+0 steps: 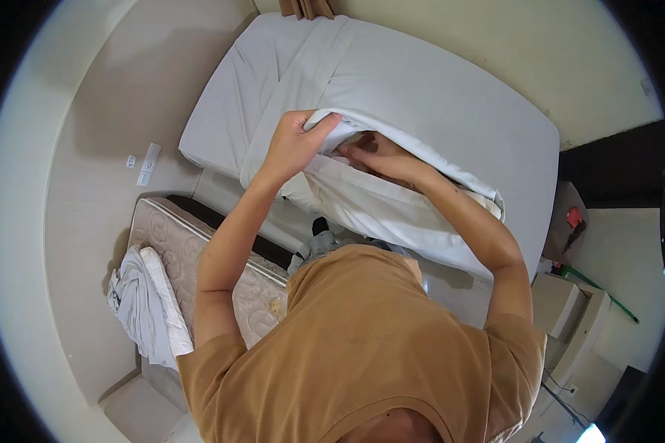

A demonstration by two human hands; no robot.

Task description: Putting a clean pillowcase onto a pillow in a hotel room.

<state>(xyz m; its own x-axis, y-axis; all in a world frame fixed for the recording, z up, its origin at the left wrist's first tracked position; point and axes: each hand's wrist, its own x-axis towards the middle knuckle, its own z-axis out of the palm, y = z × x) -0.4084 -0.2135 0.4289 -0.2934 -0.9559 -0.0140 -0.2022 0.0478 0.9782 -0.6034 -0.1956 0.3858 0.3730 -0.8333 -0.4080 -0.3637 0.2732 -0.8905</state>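
Cover: white cloth, on the near part of the bed, directly in front of me. Its mouth gapes between an upper and a lower layer; the lower one hangs in loose folds toward me.

My left hand: at the left end of the mouth, fingers closed on the hem, thumb lying over the top layer. My right hand: inside the mouth, under the raised upper edge, fingers bent, thumb near them. Cannot tell whether these grip the cloth or only touch it.

Bed: white sheet, creased toward its left end. Brown curtain hangs at the far edge.

Left side: quilted beige mattress, yellowish stain on top near my shirt, which is brown. Grey-white linen is heaped on the mattress. On the wall beyond, switch plates bear small dark marks, too small to read.

Right side: red item near the bed, green rod slanting above a pale cabinet. Lower right corner: bright screen, its content washed out.
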